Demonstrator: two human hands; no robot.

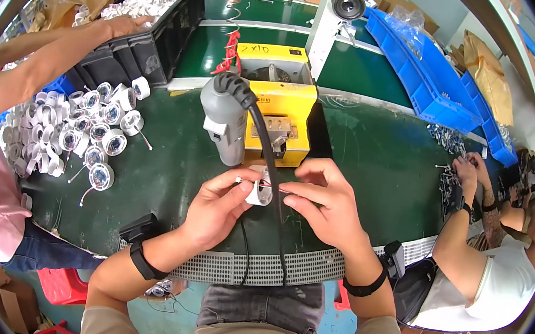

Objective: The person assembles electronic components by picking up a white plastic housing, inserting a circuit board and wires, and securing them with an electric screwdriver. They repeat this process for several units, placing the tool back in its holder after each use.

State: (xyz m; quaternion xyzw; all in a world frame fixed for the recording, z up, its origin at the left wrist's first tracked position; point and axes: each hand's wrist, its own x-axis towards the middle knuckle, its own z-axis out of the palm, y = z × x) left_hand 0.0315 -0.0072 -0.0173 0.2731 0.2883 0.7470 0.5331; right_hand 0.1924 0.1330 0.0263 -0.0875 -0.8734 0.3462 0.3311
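My left hand is closed at its fingertips on a small white ring-shaped housing, just in front of the yellow machine. Thin red and white wires cross the housing, and a small white connector shows by my left fingers. From the other side my right hand pinches the wires between thumb and forefinger. A grey corded tool hangs right above my hands. Its black cable passes in front of the housing and hides part of it.
Many white ring-shaped parts with wires lie piled at left, below a black crate of white pieces. A co-worker's arm reaches into that crate. At right, another person handles small metal parts beside blue bins.
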